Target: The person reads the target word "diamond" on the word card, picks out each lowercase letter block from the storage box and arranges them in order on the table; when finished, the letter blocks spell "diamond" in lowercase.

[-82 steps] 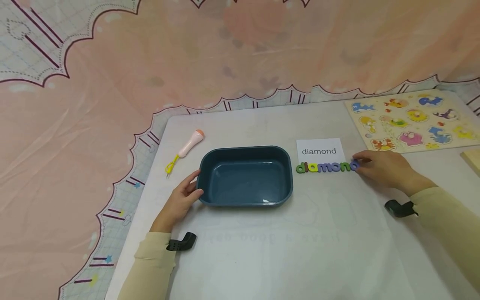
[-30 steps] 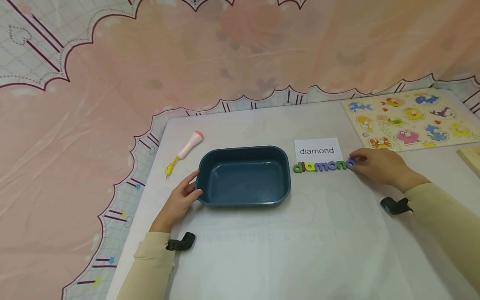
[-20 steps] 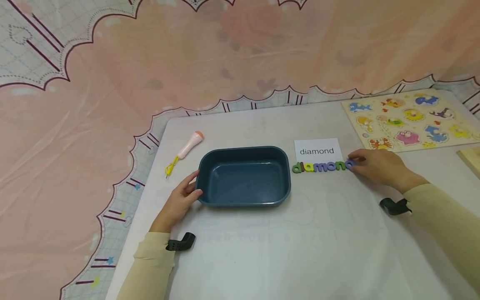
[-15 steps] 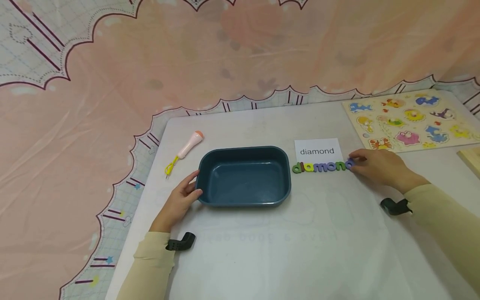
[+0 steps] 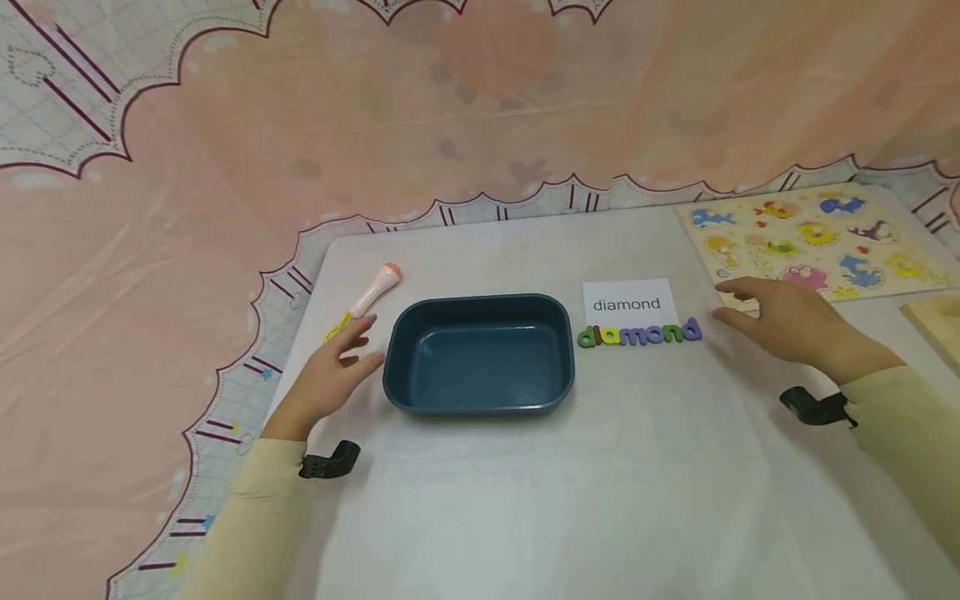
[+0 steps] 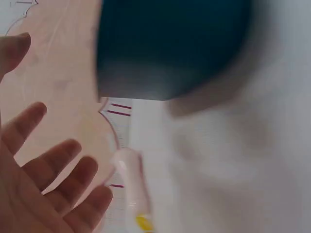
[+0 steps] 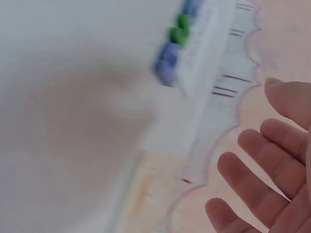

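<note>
Just left of the dark blue plastic tub [image 5: 480, 400], my left hand [image 5: 322, 383] hovers with spread fingers, holding nothing. A pale pink pen-like device [image 5: 373, 292] with a yellow loop lies behind that hand, partly covered by it. Colourful letters [image 5: 633, 335] spell "diamond" in a row along the lower edge of a white word card [image 5: 628, 302] printed with the same word. The purple letter d [image 5: 692, 331] stands at the row's right end. To its right, my right hand [image 5: 802, 325] hangs apart from the letters, fingers loose and with nothing in them.
At the back right lies a puzzle board [image 5: 817, 242] with sea-animal pictures, its front edge partly behind my right hand. A wooden piece [image 5: 937, 329] shows at the right edge. The white table [image 5: 525, 508] meets a peach curtain [image 5: 375, 108] behind.
My left hand has let go of the tub's left rim and moved left. My right hand has released the purple d and drawn back to the right, uncovering the whole letter.
</note>
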A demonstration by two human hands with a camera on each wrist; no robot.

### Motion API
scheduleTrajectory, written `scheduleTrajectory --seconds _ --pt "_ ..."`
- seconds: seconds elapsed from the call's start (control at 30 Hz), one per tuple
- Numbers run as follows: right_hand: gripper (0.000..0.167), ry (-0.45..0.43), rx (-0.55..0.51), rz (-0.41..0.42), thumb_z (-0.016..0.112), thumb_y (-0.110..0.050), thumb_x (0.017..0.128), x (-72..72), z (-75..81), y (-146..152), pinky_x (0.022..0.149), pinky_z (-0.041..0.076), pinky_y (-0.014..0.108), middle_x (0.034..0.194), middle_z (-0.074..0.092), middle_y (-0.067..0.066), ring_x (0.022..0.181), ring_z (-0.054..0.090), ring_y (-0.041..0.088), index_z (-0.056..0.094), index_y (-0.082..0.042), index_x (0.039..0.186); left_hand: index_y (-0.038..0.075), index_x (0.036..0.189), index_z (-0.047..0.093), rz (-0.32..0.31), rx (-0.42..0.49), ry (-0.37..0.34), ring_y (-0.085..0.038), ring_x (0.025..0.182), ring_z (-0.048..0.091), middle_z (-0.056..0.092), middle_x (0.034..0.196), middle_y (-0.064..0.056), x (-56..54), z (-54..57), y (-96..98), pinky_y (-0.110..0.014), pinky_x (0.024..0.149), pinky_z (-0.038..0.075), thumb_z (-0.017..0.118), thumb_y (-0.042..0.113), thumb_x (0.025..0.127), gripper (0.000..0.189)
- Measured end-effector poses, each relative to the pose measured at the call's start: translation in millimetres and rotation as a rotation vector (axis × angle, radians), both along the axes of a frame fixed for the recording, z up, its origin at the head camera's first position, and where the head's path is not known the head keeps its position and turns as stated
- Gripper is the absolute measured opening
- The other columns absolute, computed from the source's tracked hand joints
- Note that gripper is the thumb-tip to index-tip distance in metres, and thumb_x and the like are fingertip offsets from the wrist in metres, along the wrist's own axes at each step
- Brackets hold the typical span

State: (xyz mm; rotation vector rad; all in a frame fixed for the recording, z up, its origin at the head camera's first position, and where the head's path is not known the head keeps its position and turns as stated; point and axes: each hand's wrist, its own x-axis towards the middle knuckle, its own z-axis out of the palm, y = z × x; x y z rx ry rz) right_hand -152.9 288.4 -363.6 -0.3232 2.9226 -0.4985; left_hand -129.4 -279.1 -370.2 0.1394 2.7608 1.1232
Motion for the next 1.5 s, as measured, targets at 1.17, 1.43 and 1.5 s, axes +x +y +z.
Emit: scheduleTrajectory --seconds 1.17,1.43,1.5 --pt "0.08 0.131 0.257 -0.069 0.027 -0.056 0.105 -6.1 58.1 1.7 0.106 0.008 0.076 0.161 0.012 0.029 0.144 0.007 0.054 0.02 0.006 0.155 0.013 0.162 -0.002 -0.102 -0.566 0.155 -0.038 0.147 -0.023 -0.014 0.165 -0.016 -62.3 94.2 63.2 -0.07 0.107 -0.015 0.035 0.075 0.093 0.099" --pt "0.081 0.111 0.256 -0.056 0.025 -0.057 0.105 -3.5 51.2 -4.0 0.106 0.001 0.076 0.164 0.001 0.025 0.146 -0.001 0.051 0.015 0.005 0.156 0.013 0.161 -0.005 -0.122 -0.57 0.11 -0.037 0.147 -0.024 -0.016 0.165 -0.015 -59.8 78.4 70.5 -0.069 0.107 -0.018 0.036 0.072 0.095 0.098" --pt "0.082 0.112 0.255 -0.058 0.024 -0.058 0.105 -2.7 49.8 -3.9 0.106 0.001 0.077 0.163 -0.001 0.025 0.146 -0.003 0.05 0.014 0.005 0.156 0.012 0.161 -0.004 -0.123 -0.569 0.109 -0.038 0.147 -0.024 -0.016 0.165 -0.015 -60.4 74.8 72.5 -0.069 0.107 -0.018 0.037 0.072 0.094 0.099"
